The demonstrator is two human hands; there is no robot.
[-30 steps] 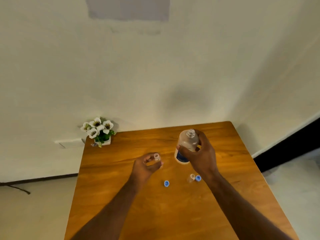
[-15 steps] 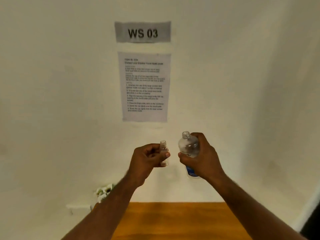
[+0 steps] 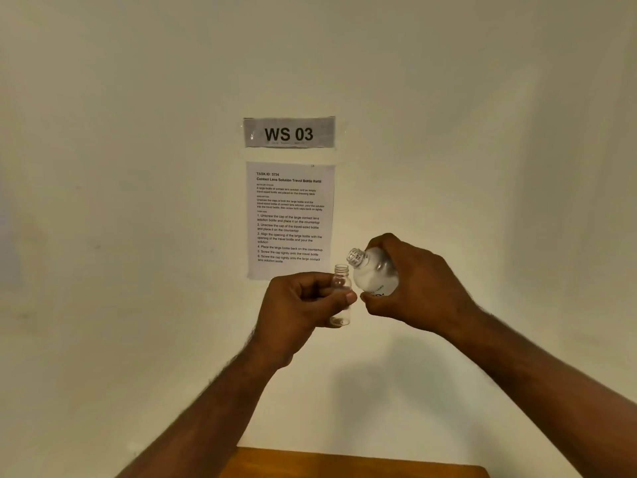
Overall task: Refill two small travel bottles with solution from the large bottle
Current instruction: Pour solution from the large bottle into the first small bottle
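Left hand (image 3: 303, 305) pinches the small bottle (image 3: 341, 291) upright, mouth open — a steady target. Right hand (image 3: 413, 288) grips the big bottle (image 3: 374, 270), tilted so its neck leans over that mouth. Both are held high above the worktop (image 3: 344, 465) — pouring looks imminent.

I see only a strip of the table (image 3: 355, 465) along the bottom edge of my view: a wooden top, orange-brown, its far edge set against the wall (image 3: 138, 236). Of what lies on it, I can tell nothing.
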